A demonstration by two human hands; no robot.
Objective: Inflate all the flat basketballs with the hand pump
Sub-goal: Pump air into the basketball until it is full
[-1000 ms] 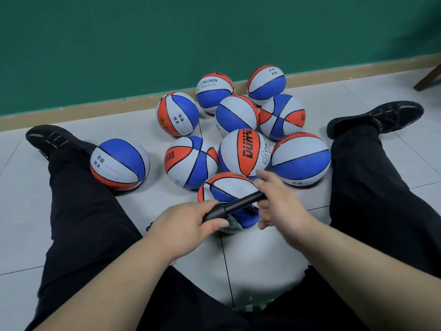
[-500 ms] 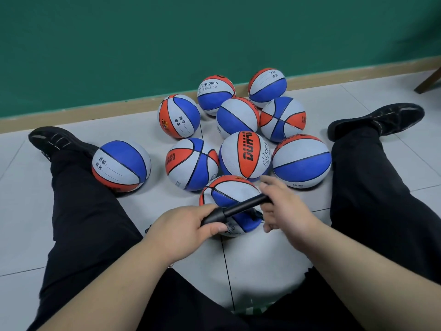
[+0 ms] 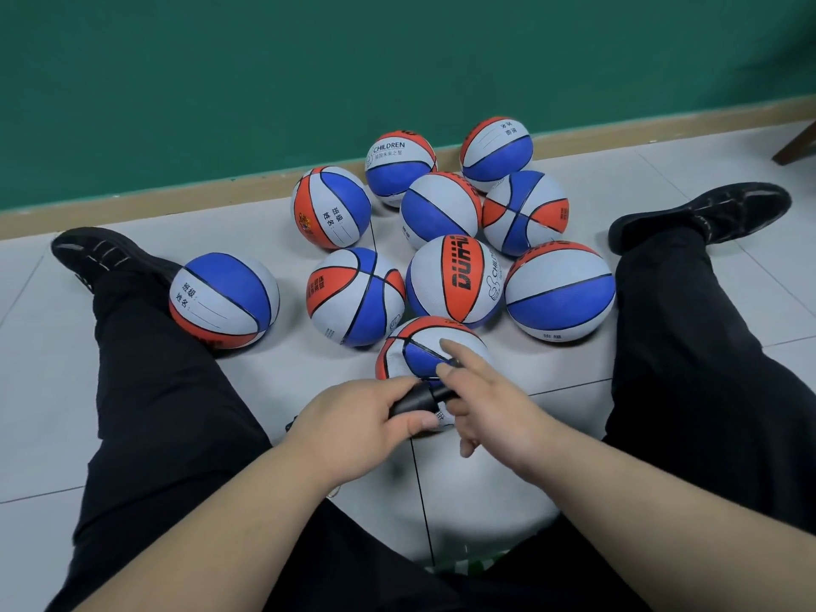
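Closing up since half a second ago, the two hands now sit almost knuckle to knuckle, and only a short stub of the black hand pump point(image 3: 416, 401) shows between them where a longer stretch of its rod was in sight.

The left hand point(image 3: 353, 419) has a full grip on the pump's thicker end, with fingers and thumb wrapped round it. The right hand point(image 3: 488, 406) has its grip on the far end, with the lower fingers and thumb curled about it and the index finger stretched straight out over the ball. The pump tip is hidden under that hand, so I cannot tell whether it is in the valve.

The pump lies tilted just over the near side of the nearest basketball point(image 3: 426, 360). This orange, white and blue ball rests on the tiled floor point(image 3: 273, 377) between the person's spread legs in black trousers.

Nine other basketballs point(image 3: 455, 280) in the same colours are clustered beyond it towards the green wall point(image 3: 265, 81). One ball point(image 3: 225, 300) sits apart on the left, touching the left leg near the left shoe point(image 3: 101, 254). The right shoe point(image 3: 706, 214) lies beside the right-most ball of the group.
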